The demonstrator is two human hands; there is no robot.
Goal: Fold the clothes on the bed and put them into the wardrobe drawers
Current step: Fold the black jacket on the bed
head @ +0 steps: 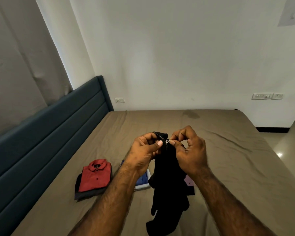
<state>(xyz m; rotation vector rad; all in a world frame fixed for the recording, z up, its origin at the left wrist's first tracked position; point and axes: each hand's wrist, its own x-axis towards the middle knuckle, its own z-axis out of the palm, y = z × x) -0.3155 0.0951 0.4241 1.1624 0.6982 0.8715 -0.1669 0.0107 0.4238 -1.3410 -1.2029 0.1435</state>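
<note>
A black zippered garment [167, 188] hangs above the bed from both my hands, its lower end trailing onto the sheet. My left hand [144, 153] pinches the fabric beside the metal zipper near the top. My right hand [188, 150] pinches the small silver zipper pull [167, 141]. On the brown bed sheet [220, 147] lie a folded red shirt [95, 176] atop dark folded clothes, a folded blue garment [143, 180] partly behind my left forearm, and a purple folded piece [189, 181] mostly hidden by the black garment.
A blue padded headboard [46, 133] runs along the left side of the bed. White wall behind carries a socket [120, 100] and a switch panel [262, 96]. Tiled floor [289, 143] shows to the right of the bed.
</note>
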